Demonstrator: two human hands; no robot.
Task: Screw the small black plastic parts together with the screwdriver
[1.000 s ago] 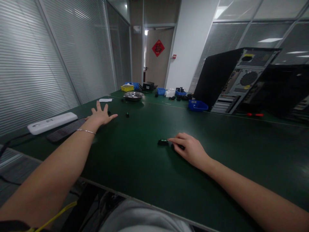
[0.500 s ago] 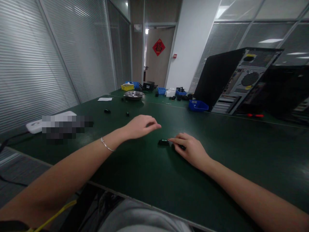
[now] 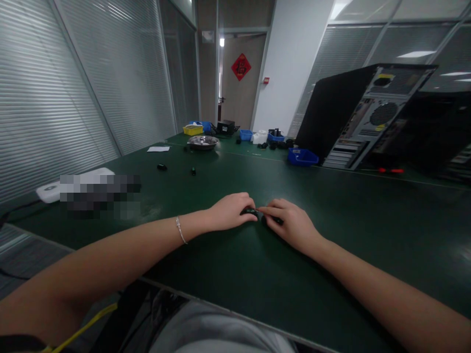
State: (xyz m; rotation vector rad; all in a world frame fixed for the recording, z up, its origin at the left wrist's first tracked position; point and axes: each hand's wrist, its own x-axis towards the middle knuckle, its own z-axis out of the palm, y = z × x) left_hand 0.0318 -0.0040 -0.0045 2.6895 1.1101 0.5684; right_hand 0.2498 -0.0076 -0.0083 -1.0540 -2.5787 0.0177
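On the dark green table (image 3: 228, 260), my left hand (image 3: 233, 211) has its thumb and fingers closed round a small black piece (image 3: 250, 212). My right hand (image 3: 289, 220) faces it from the right, its fingers wrapped over another small black object (image 3: 278, 220) at the table surface. A thin, light-coloured tip shows between the two hands, at the right index fingertip. The fingers hide most of both black parts. Farther off at the left lie two more small black pieces (image 3: 162, 167) (image 3: 193, 171).
A metal bowl (image 3: 203, 142), a yellow bin (image 3: 193, 130) and blue bins (image 3: 302, 157) stand at the back. A tilted computer tower (image 3: 334, 113) is at the right, near a red tool (image 3: 390, 170). A white power strip (image 3: 47, 190) lies at the left.
My left hand has come down and right, and its fingers have closed on the small black piece that lay on the table. My right hand has hardly moved.
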